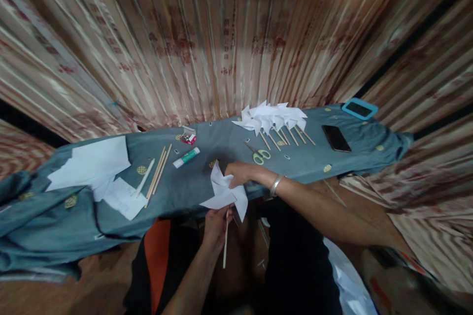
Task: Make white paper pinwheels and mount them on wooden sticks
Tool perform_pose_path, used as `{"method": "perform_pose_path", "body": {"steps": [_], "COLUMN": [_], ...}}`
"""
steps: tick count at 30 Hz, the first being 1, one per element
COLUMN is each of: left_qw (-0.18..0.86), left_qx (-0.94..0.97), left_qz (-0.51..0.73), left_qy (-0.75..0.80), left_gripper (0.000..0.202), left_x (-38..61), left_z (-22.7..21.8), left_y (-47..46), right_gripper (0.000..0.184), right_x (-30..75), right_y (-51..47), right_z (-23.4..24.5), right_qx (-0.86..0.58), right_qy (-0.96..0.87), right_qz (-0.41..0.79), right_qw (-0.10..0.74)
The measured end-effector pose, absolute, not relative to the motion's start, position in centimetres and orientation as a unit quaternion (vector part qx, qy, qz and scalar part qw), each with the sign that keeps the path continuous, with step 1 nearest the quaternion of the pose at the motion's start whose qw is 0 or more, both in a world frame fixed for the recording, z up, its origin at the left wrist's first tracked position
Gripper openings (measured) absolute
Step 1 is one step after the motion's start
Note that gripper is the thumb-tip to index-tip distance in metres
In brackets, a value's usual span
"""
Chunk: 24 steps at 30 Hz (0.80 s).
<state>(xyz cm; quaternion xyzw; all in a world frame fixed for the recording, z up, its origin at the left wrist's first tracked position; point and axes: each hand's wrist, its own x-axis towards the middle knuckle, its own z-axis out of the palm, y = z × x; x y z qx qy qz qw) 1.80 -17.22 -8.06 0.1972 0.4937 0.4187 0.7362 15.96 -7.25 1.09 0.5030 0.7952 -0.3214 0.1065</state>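
Observation:
A white paper pinwheel point(223, 192) is held at the table's front edge, above my lap. My left hand point(215, 225) is closed around its thin wooden stick point(225, 248), just below the paper blades. The stick's lower end points down toward me. My right hand point(238, 174) has its fingers curled at the upper right of the pinwheel, on a blade near the centre; the fingertips are partly hidden. Behind it lie green-handled scissors point(261, 156). Several more pinwheels point(273, 117) with sticks lie overlapping in a row at the back.
On the grey-green cloth point(199, 177) lie a glue stick point(186, 157), a small open box of pins point(188, 135), several wooden sticks point(158, 174), a white pen-like stick point(145, 177) and paper sheets point(99, 157). A phone point(336, 138) and a blue-framed device point(360, 108) lie right.

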Motion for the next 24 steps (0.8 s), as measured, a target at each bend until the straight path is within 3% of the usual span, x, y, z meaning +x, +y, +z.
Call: {"method": "perform_pose_path", "body": {"steps": [14,24], "left_qw": [0.735,0.742], "left_qx": [0.165,0.157], "left_qz": [0.436,0.451], "left_qy": [0.492,0.470], "left_gripper": [0.012,0.026], "left_x": [2.23,2.08], "left_z": [-7.31,-7.62], "left_y": [-17.23,-17.47], "right_gripper": [0.014,0.008], "right_x": [16.23,15.82], "right_y": [-7.08,-7.15], "right_z": [1.00,0.95], "right_qx": [0.482,0.487], "right_qy": [0.809,0.809], "right_qz": [-0.313,-0.306], "right_qw": [0.120,0.125]}}
